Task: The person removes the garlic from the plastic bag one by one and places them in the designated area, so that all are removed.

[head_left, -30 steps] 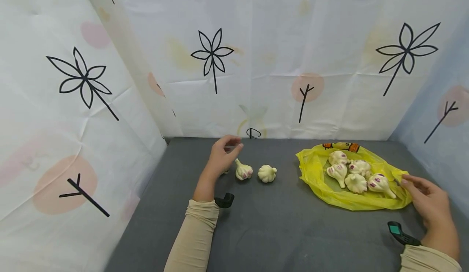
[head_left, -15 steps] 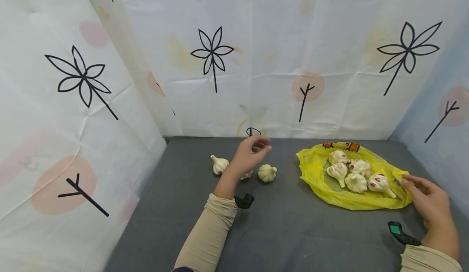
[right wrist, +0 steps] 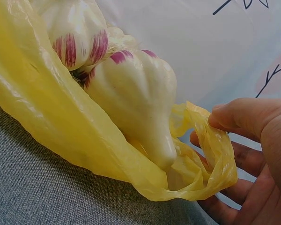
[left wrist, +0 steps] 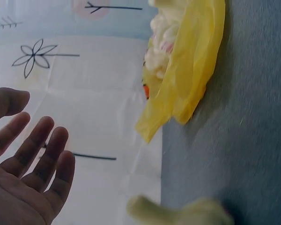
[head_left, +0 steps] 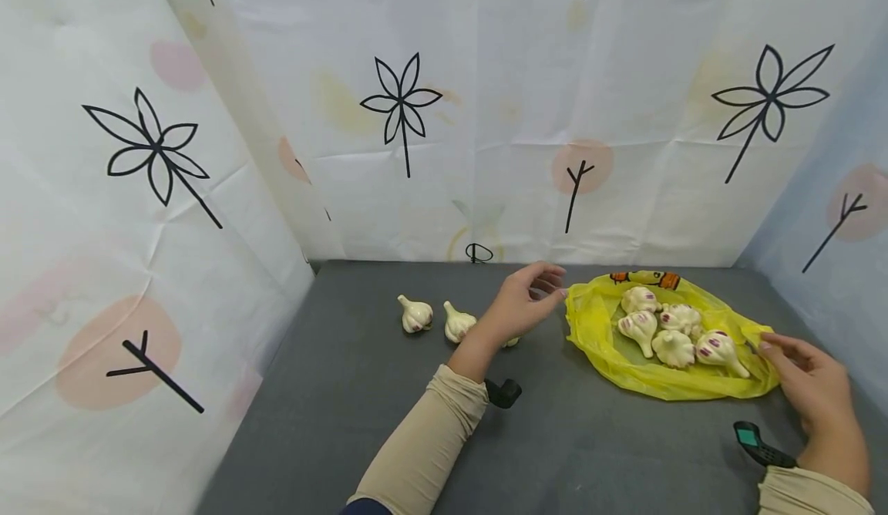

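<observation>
In the head view my left hand (head_left: 522,304) hovers by the left rim of a yellow plastic bag (head_left: 617,372). The left wrist view shows that hand (left wrist: 33,173) empty, its fingers loosely bent and apart from the bag (left wrist: 196,70). My right hand (head_left: 815,384) pinches the bag's right rim between thumb and fingers, as the right wrist view of the crumpled edge (right wrist: 220,154) confirms. Several white garlic bulbs (head_left: 674,348) with purple streaks lie inside the spread bag. A long-necked bulb (right wrist: 140,89) points toward the right hand.
Left of the bag, two garlic bulbs, one at the far left (head_left: 416,314) and one beside it (head_left: 458,324), lie on the grey table (head_left: 569,453). A third bulb (head_left: 512,342) is mostly hidden behind my left hand. A patterned white cloth (head_left: 513,191) rises behind the table.
My left hand has moved rightward from above the loose bulbs to the bag's left rim, uncovering the leftmost bulb. The right hand stays at the bag's right rim.
</observation>
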### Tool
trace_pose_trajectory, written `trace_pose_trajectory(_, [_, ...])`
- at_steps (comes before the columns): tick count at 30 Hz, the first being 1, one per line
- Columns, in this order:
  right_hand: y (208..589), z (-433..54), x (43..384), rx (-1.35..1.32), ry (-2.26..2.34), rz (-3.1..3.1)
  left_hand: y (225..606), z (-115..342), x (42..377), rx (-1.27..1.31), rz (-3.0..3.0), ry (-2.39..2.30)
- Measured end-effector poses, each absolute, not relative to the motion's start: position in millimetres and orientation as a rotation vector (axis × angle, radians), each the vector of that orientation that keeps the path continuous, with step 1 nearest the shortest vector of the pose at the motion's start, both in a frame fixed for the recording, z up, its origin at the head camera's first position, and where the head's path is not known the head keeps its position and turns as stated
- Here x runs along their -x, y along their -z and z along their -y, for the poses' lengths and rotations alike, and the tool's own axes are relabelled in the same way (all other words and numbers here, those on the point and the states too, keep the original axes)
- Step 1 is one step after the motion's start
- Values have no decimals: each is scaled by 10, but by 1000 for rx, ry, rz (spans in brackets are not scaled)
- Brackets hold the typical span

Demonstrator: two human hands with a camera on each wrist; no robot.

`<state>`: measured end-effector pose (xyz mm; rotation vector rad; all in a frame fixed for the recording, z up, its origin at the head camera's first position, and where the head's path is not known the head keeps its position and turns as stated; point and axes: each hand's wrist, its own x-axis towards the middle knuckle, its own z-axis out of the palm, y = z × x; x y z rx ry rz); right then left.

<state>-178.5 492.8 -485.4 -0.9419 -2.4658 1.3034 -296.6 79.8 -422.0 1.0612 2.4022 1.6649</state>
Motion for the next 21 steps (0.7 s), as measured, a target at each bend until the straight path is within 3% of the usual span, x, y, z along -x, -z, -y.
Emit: trace_pose_trajectory(21, [4838,-4938,1790,976,-1306,2423,4538,-1483,2812,-1001,-2371,-1637])
